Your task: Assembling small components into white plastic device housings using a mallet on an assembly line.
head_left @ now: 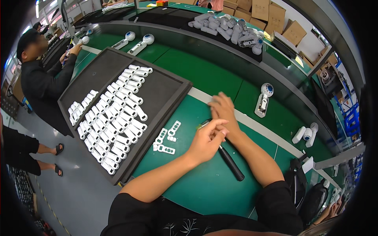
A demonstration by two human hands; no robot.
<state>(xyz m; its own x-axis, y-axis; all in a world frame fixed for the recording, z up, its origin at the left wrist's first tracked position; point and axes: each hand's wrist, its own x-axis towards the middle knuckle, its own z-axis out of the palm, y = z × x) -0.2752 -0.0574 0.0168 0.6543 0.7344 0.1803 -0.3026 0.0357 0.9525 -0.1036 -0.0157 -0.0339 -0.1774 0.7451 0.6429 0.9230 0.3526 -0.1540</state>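
My left hand (208,141) is above the green worktable with its fingers curled and thumb drawn in. Whatever it may hold is hidden. Just beyond, my right hand (223,112) reaches toward the pale strip along the conveyor, its fingers stretched out and slightly blurred. The two hands overlap in view near the right wrist. A tool with a black grip (231,163) lies slanted on the table, partly covered by my left hand; its kind does not show. Left of my left hand, several small white plastic parts (161,136) rest on the green surface.
A large black tray (157,86) holds rows of white parts (114,114). On the green conveyor stand white camera-like units with round heads (267,90). Grey-white housings (230,29) are piled on the far shelf. A person in black (43,78) works at the far left.
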